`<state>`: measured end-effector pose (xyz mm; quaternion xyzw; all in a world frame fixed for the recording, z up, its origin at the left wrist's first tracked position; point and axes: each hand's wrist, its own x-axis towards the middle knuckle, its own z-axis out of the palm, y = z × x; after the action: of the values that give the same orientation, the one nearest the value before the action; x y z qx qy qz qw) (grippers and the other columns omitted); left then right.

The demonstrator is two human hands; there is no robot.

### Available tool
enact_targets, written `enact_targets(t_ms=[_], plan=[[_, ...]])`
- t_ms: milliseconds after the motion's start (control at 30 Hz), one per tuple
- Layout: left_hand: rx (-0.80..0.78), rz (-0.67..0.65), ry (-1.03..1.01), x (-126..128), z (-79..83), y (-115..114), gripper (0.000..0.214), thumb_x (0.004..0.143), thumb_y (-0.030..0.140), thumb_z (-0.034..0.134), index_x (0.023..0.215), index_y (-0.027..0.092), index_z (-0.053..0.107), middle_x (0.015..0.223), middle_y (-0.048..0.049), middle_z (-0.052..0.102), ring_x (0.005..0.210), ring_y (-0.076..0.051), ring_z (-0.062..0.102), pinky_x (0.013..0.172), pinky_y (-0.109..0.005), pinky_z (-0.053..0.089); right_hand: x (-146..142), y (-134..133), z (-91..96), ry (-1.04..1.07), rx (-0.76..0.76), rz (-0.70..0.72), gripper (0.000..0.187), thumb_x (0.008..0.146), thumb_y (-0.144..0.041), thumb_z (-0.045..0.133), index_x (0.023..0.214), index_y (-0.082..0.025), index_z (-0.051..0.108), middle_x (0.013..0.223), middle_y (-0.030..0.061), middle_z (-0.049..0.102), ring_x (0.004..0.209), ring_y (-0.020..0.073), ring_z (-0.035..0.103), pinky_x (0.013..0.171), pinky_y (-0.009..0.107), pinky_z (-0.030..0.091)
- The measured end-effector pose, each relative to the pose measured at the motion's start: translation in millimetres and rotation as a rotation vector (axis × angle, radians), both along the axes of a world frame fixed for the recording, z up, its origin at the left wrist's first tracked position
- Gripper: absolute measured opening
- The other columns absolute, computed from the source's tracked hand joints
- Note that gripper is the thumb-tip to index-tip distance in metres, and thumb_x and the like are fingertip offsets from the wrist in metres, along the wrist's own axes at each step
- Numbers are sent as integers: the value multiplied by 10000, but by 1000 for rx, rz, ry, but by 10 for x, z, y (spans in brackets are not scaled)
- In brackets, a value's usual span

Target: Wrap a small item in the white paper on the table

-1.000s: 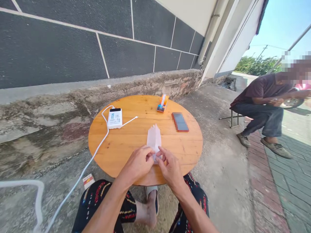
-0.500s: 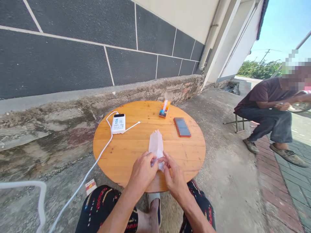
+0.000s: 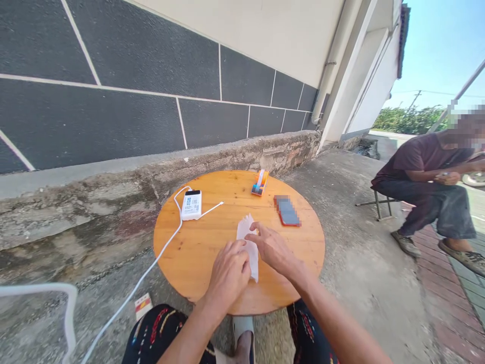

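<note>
A folded strip of thin white tissue lies lengthwise on the round wooden table, its far end a little ragged. My left hand rests on the strip's left side, fingers curled down and closed on it; the fingertips are partly hidden. Over the farther half of the tissue, my right hand reaches in from the right. Its fingers are bent but apart, with the tips at or just above the tissue; whether they touch it I cannot tell.
On the table, a white power bank with cables stands left, an orange tape dispenser at the back, and a phone at the right. A small box lies on the ground. A seated person is at the right, a wall behind.
My right hand has moved away from me along the tissue and its fingers have spread. My left hand stays near the strip's closer part. The view has tilted up slightly.
</note>
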<state>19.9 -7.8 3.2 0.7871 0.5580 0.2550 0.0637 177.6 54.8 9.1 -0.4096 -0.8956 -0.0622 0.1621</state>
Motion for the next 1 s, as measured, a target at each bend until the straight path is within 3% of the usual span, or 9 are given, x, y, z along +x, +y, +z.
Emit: enact_targets(t_ms=[133,267,467,667,733,867,1000], plan=[[-46,-24,6,3,51,33,199,782,73,441,678,193,560,974,-57,670,929,-220,538,819,-344,428,-4,20,-51,38,50,-21,275,844,-28,450,920,-195,654,1217,94,540,849,169,604,738,285,481],[-66,-19,-20,9,63,43,195,755,48,436,659,198,515,901,-54,670,909,-226,532,789,-346,429,34,27,-114,169,65,-27,279,865,-35,420,922,-189,645,1244,119,524,800,155,603,705,287,485],[-44,-22,-60,12,-13,30,195,773,51,431,676,203,505,843,-49,642,897,-226,538,789,-351,442,-72,168,-114,203,-57,30,245,853,-67,478,855,-205,680,1221,87,547,780,144,611,685,271,479],[30,-21,-110,2,-137,29,199,773,34,447,803,194,563,1216,-64,558,1133,-225,503,923,-359,430,-216,272,-67,79,-190,89,262,762,-4,518,773,-193,699,1076,62,600,804,146,617,725,264,466],[48,-37,-90,-9,-153,37,194,782,36,447,788,190,564,1238,-62,553,1126,-231,504,928,-370,428,-235,284,-73,84,-232,87,282,750,17,508,782,-187,700,1031,53,609,810,139,616,717,249,462],[44,-72,-40,-36,-161,51,175,797,52,452,755,189,553,1023,-52,630,949,-226,536,837,-377,451,-229,302,-114,137,-281,90,286,741,25,510,791,-185,699,1007,46,610,816,137,616,738,251,465],[42,-73,-66,-50,-161,51,182,802,48,444,750,194,539,937,-44,629,919,-214,528,797,-354,448,-146,243,-130,282,-272,64,402,761,8,496,1066,-201,652,1051,56,615,811,146,613,748,280,483]])
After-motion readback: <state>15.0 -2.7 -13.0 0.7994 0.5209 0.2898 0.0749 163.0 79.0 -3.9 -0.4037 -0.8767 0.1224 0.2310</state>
